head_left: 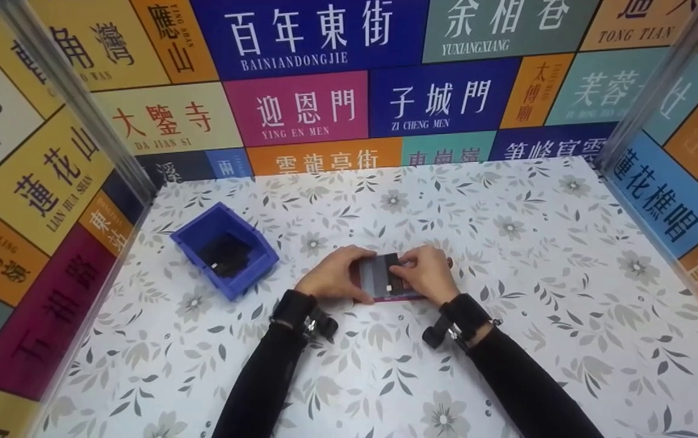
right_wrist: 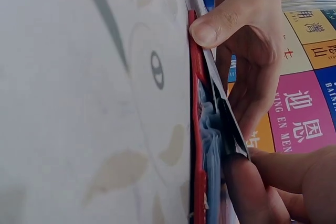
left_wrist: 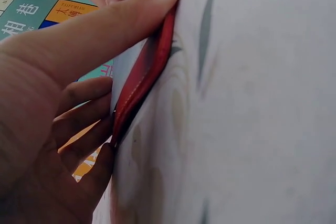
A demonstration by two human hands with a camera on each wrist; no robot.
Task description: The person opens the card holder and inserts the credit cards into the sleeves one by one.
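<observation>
A card holder (head_left: 374,277) with a red cover (left_wrist: 137,85) and clear plastic sleeves (right_wrist: 211,156) lies opened flat on the table. My left hand (head_left: 338,274) grips its left half, the thumb along the near edge and the fingers at the far edge. My right hand (head_left: 431,274) pinches a thin black card (head_left: 392,274) with a small white mark, over the middle of the holder. In the right wrist view the card (right_wrist: 231,124) stands slightly tilted against the sleeves. Whether its edge is inside a sleeve, I cannot tell.
To the left stands a blue plastic bin (head_left: 245,281) with black flat pieces (head_left: 225,254) inside. A white floral cloth (head_left: 507,365) covers the table. Panels with street-name lettering (head_left: 300,103) rise at the back and both sides.
</observation>
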